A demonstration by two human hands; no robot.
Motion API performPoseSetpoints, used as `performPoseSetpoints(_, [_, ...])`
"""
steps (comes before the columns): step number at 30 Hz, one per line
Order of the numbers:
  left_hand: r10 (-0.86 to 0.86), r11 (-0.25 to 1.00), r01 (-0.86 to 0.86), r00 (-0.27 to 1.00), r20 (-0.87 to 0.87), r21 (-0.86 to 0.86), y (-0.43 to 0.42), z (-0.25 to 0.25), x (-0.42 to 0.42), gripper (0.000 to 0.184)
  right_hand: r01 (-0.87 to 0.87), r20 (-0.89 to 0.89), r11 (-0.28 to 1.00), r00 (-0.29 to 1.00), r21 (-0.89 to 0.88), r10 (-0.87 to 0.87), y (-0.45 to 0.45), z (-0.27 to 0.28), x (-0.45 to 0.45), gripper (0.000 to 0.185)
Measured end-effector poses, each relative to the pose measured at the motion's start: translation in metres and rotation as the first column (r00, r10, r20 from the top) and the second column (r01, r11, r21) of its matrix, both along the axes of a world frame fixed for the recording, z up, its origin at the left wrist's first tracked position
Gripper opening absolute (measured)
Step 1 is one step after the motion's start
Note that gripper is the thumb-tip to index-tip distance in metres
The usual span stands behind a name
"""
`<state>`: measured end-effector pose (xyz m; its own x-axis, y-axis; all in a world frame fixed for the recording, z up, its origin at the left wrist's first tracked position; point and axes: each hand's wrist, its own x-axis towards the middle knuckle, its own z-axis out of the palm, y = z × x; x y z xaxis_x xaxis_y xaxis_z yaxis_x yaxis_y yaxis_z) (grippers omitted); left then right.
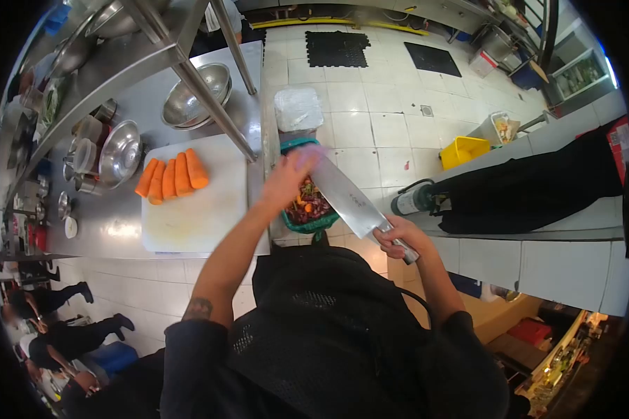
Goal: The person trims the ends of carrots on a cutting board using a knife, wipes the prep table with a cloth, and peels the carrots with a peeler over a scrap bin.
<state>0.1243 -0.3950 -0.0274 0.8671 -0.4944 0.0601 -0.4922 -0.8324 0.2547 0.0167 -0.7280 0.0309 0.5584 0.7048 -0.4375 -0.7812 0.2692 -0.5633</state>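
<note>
My right hand (400, 237) is closed round the handle of a large kitchen knife (353, 200). Its broad blade slants up and left in front of me. Near the tip, my left hand (290, 174) is closed on a pinkish-purple cloth (311, 158), blurred, which lies against the blade. Beneath that hand stands a bin (314, 227) with a green liner, with dark scraps and orange bits inside. To the left, several orange carrots (173, 177) lie side by side on a white cutting board (196, 227).
The steel table (105, 223) carries metal bowls (121, 153) and a colander (199, 94) under a shelf frame. A wrapped white block (299, 108) sits beyond the bin. At right are a yellow container (463, 150), a green cylinder (414, 200) and black cloth (517, 185). People stand lower left.
</note>
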Motion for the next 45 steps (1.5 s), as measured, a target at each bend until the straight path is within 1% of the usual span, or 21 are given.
performPoseSetpoints(1, [0.054, 0.997, -0.050, 0.995, -0.085, 0.056, 0.008, 0.007, 0.016, 0.062, -0.009, 0.015, 1.000, 1.000, 0.030, 0.008, -0.009, 0.003, -0.006, 0.026])
performPoseSetpoints(3, [0.328, 0.907, -0.387, 0.896, -0.299, -0.166, 0.025, -0.041, 0.044, 0.050, 0.033, -0.003, 0.989, 0.999, -0.147, -0.034, -0.008, 0.008, -0.014, 0.042])
performPoseSetpoints(5, [0.361, 0.849, -0.414, 0.908, -0.211, -0.329, 0.032, -0.061, 0.050, 0.045, 0.013, 0.162, 0.958, 0.986, -0.286, 0.035, 0.011, -0.014, -0.010, 0.051])
performPoseSetpoints(7, [0.367, 0.808, -0.398, 0.917, -0.158, -0.435, 0.031, -0.065, 0.031, 0.041, 0.160, 0.441, 0.648, 0.847, -0.745, 0.298, 0.055, -0.017, 0.002, 0.055])
performPoseSetpoints(8, [0.417, 0.740, -0.428, 0.897, -0.145, -0.520, 0.020, -0.054, 0.019, 0.040, 0.173, 0.434, 0.658, 0.864, -0.733, 0.256, 0.070, -0.033, 0.003, 0.055])
performPoseSetpoints(9, [0.468, 0.658, -0.447, 0.873, -0.136, -0.605, 0.007, -0.040, 0.009, 0.040, 0.364, 0.551, 0.425, 0.666, -0.829, 0.503, 0.082, -0.056, 0.007, 0.058])
performPoseSetpoints(10, [0.334, 0.740, -0.313, 0.939, -0.079, -0.595, -0.008, -0.021, -0.003, 0.040, 0.583, 0.503, 0.194, 0.431, -0.789, 0.749, 0.089, -0.068, 0.012, 0.061])
performPoseSetpoints(13, [-0.059, 0.894, 0.110, 0.990, 0.128, -0.435, -0.048, -0.033, -0.020, 0.048, 0.473, 0.366, 0.159, 0.385, -0.867, 0.847, 0.090, -0.046, 0.030, 0.063])
performPoseSetpoints(16, [-0.255, 0.867, 0.241, 0.967, 0.027, -0.435, -0.067, -0.035, -0.028, 0.056, 0.466, 0.430, 0.240, 0.358, -0.852, 0.829, 0.070, -0.045, 0.026, 0.072])
performPoseSetpoints(21, [0.002, 0.968, -0.039, 0.989, -0.146, -0.247, -0.047, -0.054, 0.006, 0.061, 0.455, 0.285, 0.059, 0.447, -0.889, 0.848, 0.046, 0.002, -0.015, 0.076])
performPoseSetpoints(23, [0.346, 0.822, -0.469, 0.862, -0.370, -0.324, -0.020, -0.127, 0.027, 0.056, 0.529, 0.418, 0.112, 0.506, -0.841, 0.755, 0.037, 0.002, -0.037, 0.076])
performPoseSetpoints(25, [0.353, 0.851, -0.496, 0.782, -0.514, -0.172, -0.009, -0.075, 0.019, 0.048, 0.745, 0.770, 0.332, 0.363, -0.578, 0.525, 0.026, -0.032, -0.042, 0.067])
performPoseSetpoints(26, [0.264, 0.787, -0.495, 0.811, -0.522, -0.370, -0.010, -0.094, 0.014, 0.044, 0.730, 0.774, 0.368, 0.341, -0.575, 0.533, 0.027, -0.031, -0.040, 0.067])
performPoseSetpoints(28, [0.082, 0.588, -0.513, 0.807, -0.584, -0.626, -0.007, -0.094, -0.008, 0.036, 0.369, 0.428, 0.618, 0.902, -0.694, -0.058, 0.038, -0.020, -0.037, 0.063])
performPoseSetpoints(32, [-0.274, 0.096, -0.722, 0.643, -0.715, -0.686, 0.057, -0.029, -0.062, 0.039, 0.244, 0.380, 0.798, 0.925, -0.552, -0.020, 0.064, -0.034, -0.021, 0.062])
performPoseSetpoints(35, [-0.192, -0.187, -0.629, 0.776, -0.600, -0.754, 0.184, 0.005, -0.101, 0.051, 0.026, 0.451, 0.808, 0.840, -0.588, 0.301, 0.085, -0.029, -0.004, 0.066])
performPoseSetpoints(37, [0.117, -0.290, -0.592, 0.758, -0.642, -0.751, 0.283, 0.018, -0.128, 0.057, -0.057, 0.411, 0.761, 0.814, -0.646, 0.411, 0.109, -0.014, 0.009, 0.067])
performPoseSetpoints(39, [0.314, -0.328, -0.461, 0.770, -0.556, -0.824, 0.354, 0.066, -0.154, 0.053, 0.061, 0.578, 0.702, 0.621, -0.710, 0.530, 0.145, -0.003, 0.017, 0.066])
performPoseSetpoints(42, [0.533, -0.272, -0.461, 0.659, -0.531, -0.845, 0.435, 0.082, -0.167, 0.047, 0.166, 0.663, 0.742, 0.602, -0.649, 0.445, 0.211, 0.013, 0.032, 0.060])
performPoseSetpoints(44, [0.772, -0.035, -0.748, 0.401, -0.494, -0.663, 0.477, 0.064, -0.166, 0.051, 0.283, 0.764, 0.755, 0.497, -0.592, 0.412, 0.252, -0.026, 0.053, 0.060])
performPoseSetpoints(45, [0.827, 0.112, -0.808, 0.398, -0.397, -0.578, 0.506, 0.021, -0.161, 0.057, 0.372, 0.840, 0.768, 0.382, -0.521, 0.385, 0.273, -0.042, 0.063, 0.059])
